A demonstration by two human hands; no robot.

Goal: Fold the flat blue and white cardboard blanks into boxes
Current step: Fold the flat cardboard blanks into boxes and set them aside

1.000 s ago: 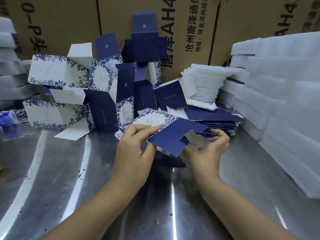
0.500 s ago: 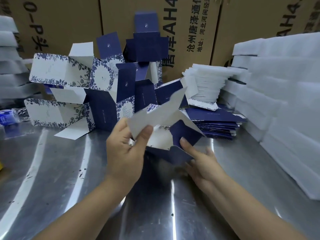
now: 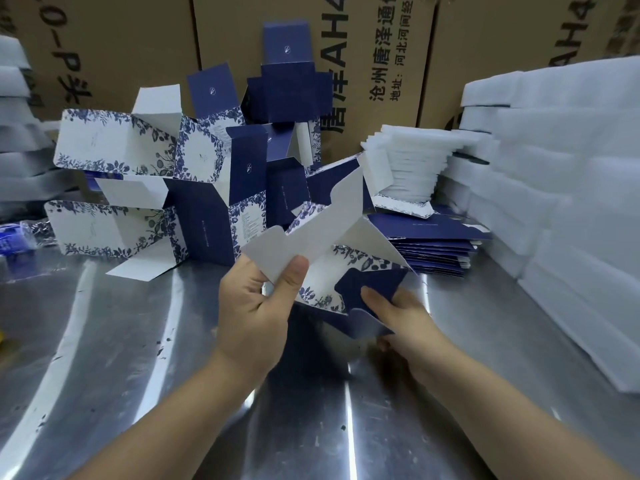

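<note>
I hold a half-opened blue and white cardboard box [image 3: 325,233] above the steel table. My left hand [image 3: 256,306] pinches its raised white flap between thumb and fingers. My right hand [image 3: 401,317] presses a dark blue flap at the box's lower right end, fingers on the flap and partly under it. The floral white panel faces me between the two hands. A stack of flat blue blanks [image 3: 433,247] lies behind the box to the right. Several folded boxes [image 3: 194,188] with open flaps are piled at the back left.
The steel table [image 3: 104,341] is shiny and speckled. White foam sheets [image 3: 571,188] are stacked along the right, with a smaller foam stack [image 3: 405,161] at the back. Brown cartons [image 3: 381,46] form the back wall. More foam [image 3: 17,109] stands at far left.
The blank went from nearly flat to opened up, its white flap swung upward. My right hand moved from the blank's right edge down onto the dark blue end flap.
</note>
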